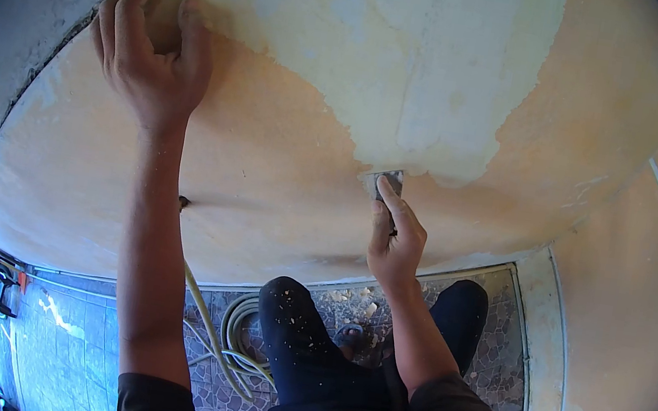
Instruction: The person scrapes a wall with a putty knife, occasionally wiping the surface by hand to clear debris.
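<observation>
My right hand grips a small scraper, its blade flat against the wall at the lower edge of a pale bare patch. Orange-tan paint covers the wall around that patch, with a ragged border between the two. Up at the left, my left hand rests against the wall near its dark, cracked edge, fingers spread and holding nothing.
A coiled hose lies on the patterned floor beside my knees. Paint flakes are scattered at the wall's foot. A small dark fitting sticks out of the wall beside my left forearm. Panels with pale seams stand at the right.
</observation>
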The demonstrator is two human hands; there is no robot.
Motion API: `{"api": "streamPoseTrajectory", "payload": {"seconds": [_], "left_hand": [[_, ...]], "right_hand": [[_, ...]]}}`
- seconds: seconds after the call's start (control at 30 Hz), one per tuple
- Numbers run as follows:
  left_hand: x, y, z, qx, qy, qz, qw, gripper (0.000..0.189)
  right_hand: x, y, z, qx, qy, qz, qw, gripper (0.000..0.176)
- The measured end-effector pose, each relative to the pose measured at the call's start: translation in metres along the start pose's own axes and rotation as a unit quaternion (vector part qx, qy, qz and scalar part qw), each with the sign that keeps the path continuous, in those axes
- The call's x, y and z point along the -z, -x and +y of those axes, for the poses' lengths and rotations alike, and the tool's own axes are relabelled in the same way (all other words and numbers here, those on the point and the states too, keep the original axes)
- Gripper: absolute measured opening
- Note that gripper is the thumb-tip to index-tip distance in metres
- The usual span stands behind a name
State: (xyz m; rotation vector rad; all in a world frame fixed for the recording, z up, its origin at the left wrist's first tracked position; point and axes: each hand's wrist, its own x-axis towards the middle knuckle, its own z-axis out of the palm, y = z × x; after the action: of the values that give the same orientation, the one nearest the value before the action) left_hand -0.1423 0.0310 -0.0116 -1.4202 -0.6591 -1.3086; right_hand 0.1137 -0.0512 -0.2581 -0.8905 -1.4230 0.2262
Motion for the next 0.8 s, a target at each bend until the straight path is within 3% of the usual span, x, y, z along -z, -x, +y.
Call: {"api": "streamPoseTrajectory", "payload": {"seconds": [0.3, 0.67, 0.8], "left_hand": [[0.000, 0.000, -0.003, -0.007, 0.000, 0.001, 1.000, 0.031], [-0.002, 0.001, -0.018, -0.012, 0.014, 0.007, 1.000, 0.029], [-0.002, 0.004, -0.016, 0.006, 0.017, 0.005, 1.000, 0.029]], "right_hand": [[-0.008, 0.007, 0.020, -0.009, 0.056, -0.027, 0.998, 0.041], [-0.015, -0.004, 0.020, 0.061, 0.054, 0.015, 0.997, 0.047], [-0.010, -0.005, 0.013, 0.030, 0.042, -0.013, 0.999, 0.046]]}}
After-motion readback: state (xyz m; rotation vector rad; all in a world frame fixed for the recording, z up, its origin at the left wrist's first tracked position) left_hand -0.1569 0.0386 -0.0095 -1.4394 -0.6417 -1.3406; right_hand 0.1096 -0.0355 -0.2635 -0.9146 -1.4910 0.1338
